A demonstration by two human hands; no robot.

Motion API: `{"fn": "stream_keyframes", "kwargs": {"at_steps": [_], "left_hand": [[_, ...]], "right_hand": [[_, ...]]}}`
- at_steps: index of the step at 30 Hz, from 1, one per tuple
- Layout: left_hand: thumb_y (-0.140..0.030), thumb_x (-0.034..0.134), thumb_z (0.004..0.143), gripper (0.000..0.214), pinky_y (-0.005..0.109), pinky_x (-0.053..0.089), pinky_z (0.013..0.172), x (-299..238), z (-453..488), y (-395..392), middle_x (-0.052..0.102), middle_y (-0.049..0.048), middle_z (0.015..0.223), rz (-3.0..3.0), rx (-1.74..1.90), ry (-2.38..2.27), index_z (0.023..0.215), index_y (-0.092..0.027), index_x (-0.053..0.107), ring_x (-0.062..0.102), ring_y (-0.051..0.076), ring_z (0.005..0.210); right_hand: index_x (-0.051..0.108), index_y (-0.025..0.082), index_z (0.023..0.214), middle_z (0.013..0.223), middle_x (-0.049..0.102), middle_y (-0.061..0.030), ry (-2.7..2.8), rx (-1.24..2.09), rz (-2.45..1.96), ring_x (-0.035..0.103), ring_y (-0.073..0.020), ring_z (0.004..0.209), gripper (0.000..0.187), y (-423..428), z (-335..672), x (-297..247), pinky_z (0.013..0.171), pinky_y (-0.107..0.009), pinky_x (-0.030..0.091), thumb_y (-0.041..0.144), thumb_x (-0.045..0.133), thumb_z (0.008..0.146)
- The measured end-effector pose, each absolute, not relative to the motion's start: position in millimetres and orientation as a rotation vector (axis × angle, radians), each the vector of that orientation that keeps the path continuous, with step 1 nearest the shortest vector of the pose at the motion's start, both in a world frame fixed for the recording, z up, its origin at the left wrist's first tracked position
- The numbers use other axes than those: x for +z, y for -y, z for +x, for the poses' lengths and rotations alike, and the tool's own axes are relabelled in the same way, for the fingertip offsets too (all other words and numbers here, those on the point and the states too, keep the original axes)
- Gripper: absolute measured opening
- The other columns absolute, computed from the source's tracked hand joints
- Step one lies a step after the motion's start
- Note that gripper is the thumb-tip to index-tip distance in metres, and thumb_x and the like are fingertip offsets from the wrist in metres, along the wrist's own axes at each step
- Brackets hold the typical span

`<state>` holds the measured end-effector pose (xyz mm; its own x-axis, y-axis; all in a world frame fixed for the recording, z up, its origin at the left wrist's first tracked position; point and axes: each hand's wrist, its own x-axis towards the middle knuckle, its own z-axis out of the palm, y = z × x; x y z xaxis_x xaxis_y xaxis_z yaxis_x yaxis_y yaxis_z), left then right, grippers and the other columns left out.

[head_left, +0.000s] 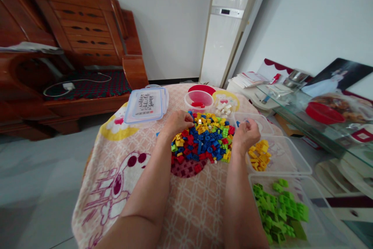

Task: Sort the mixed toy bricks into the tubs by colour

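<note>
A heap of mixed toy building bricks [205, 142], red, blue, yellow and green, lies on the cloth-covered table in front of me. At its upper left edge is my left hand [178, 124], fingers curled together and touching the bricks; whatever they pinch is hidden. My right hand [247, 135] is right of the heap, by the near side of a clear plastic box [266, 124]. Between its closed fingertips a small blue brick [247, 122] partly shows. Yellow bricks [260, 155] lie in the clear box just below that hand, and green bricks [279, 210] fill part of the nearest box.
Behind the heap stand a pink round tub [199, 97] with red bricks and a small pile of white bricks [223, 108]. A blue-rimmed lid [145, 105] lies at the back left. To the right is a glass shelf [303, 113] with a red bowl [325, 113].
</note>
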<state>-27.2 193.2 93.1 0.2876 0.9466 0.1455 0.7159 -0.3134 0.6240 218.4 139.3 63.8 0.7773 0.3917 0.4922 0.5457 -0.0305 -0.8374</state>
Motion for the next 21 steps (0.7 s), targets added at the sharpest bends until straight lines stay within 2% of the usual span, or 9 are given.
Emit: {"fn": "stream_keyframes", "kwargs": {"at_steps": [3, 6, 11, 17, 21], "left_hand": [[-0.023, 0.074, 0.070, 0.017, 0.025, 0.051, 0.070, 94, -28, -193, 0.079, -0.0010, 0.076, 2.184, 0.653, -1.478, 0.083, -0.026, 0.084, 0.069, 0.017, 0.070], [-0.020, 0.074, 0.069, 0.019, 0.026, 0.053, 0.075, 93, -29, -194, 0.080, -0.0011, 0.082, 2.220, 0.628, -1.473, 0.083, -0.027, 0.085, 0.071, 0.018, 0.076], [-0.017, 0.071, 0.071, 0.023, 0.026, 0.053, 0.075, 93, -28, -194, 0.080, 0.0004, 0.082, 2.160, 0.672, -1.473, 0.088, -0.024, 0.085, 0.072, 0.018, 0.077], [-0.022, 0.070, 0.072, 0.020, 0.025, 0.055, 0.075, 92, -28, -196, 0.078, 0.0008, 0.077, 2.027, 0.875, -1.437, 0.086, -0.021, 0.083, 0.071, 0.018, 0.075], [-0.027, 0.068, 0.073, 0.029, 0.029, 0.058, 0.076, 78, -17, -205, 0.078, 0.0046, 0.081, 1.685, 1.182, -1.405, 0.097, -0.016, 0.081, 0.072, 0.018, 0.074]], "right_hand": [[0.073, 0.012, 0.109, 0.090, 0.076, -0.0131, 0.794, -0.133, -1.633, 0.072, -0.0235, 0.080, 0.041, -139, 213, 65, 0.079, -0.033, 0.056, 0.026, 0.050, 0.079], [0.075, 0.014, 0.100, 0.088, 0.077, -0.0125, 0.871, -0.088, -1.624, 0.072, -0.0237, 0.082, 0.036, -141, 206, 64, 0.080, -0.033, 0.056, 0.028, 0.050, 0.077], [0.076, 0.014, 0.093, 0.086, 0.077, -0.0117, 0.850, 0.041, -1.562, 0.072, -0.0240, 0.080, 0.036, -145, 208, 54, 0.079, -0.034, 0.058, 0.033, 0.052, 0.074], [0.076, 0.015, 0.094, 0.079, 0.076, -0.0081, 0.773, 0.155, -1.506, 0.072, -0.0225, 0.073, 0.038, -148, 212, 48, 0.075, -0.033, 0.059, 0.034, 0.052, 0.072], [0.077, 0.015, 0.089, 0.078, 0.076, -0.0081, 0.776, 0.106, -1.532, 0.070, -0.0218, 0.072, 0.035, -147, 210, 53, 0.073, -0.032, 0.057, 0.034, 0.053, 0.071]]}}
